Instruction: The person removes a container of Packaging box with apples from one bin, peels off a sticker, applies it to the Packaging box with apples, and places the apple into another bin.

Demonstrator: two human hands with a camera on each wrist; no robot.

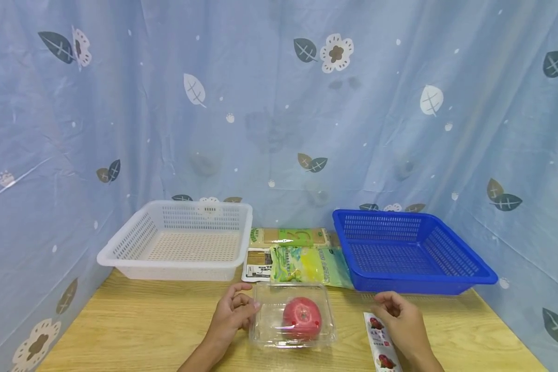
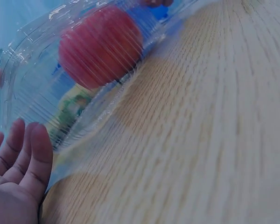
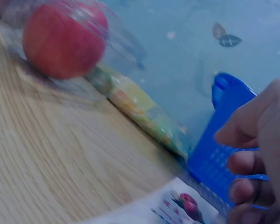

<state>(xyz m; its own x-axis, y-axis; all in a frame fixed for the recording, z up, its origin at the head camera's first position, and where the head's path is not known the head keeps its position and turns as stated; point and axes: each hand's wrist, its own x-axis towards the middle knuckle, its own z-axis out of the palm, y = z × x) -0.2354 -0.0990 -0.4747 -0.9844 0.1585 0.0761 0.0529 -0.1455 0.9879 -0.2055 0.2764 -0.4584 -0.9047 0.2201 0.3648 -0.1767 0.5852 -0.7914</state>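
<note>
A clear plastic clamshell box (image 1: 269,323) with a red apple (image 1: 303,318) inside sits on the table near me. My left hand (image 1: 234,315) is at the box's left edge; in the left wrist view its fingers (image 2: 39,149) lie relaxed right at the box's side. To the right, a white strip of labels (image 1: 380,343) printed with red fruit lies on the wood. My right hand (image 1: 402,323) hovers over the strip's upper end, partly covering it. Seen from the right wrist, its loosely bent fingers (image 3: 245,191) have nothing between them.
At the back left stands a white basket (image 1: 174,269), and a blue basket (image 1: 414,284) stands at the back right. Between them lie a yellow-green packet (image 1: 311,263), a white-and-brown packet (image 1: 258,263) and a long tan-green package (image 1: 288,236). A blue curtain (image 1: 269,103) closes off the back.
</note>
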